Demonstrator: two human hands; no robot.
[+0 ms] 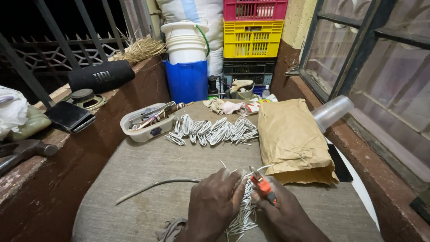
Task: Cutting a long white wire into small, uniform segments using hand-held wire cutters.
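Note:
My left hand point(212, 201) presses on a bundle of short white wire pieces point(244, 215) lying on the cloth-covered table point(148, 166). My right hand point(282, 210) holds orange-handled pliers point(262, 181), jaws pointing up at a white wire end near the bundle's top. A long white cable point(152, 184) runs from under my left hand out to the left. A row of folded white wire bundles point(210, 130) lies across the far side of the table.
A brown paper bag point(291, 139) lies at right, with a clear plastic cup point(331, 112) behind it. A white tray of tools point(148, 121) sits far left. A ledge at left holds a black speaker point(101, 76), a phone point(69, 115) and a hammer point(24, 150). Buckets point(186, 62) and crates point(253, 38) stand behind.

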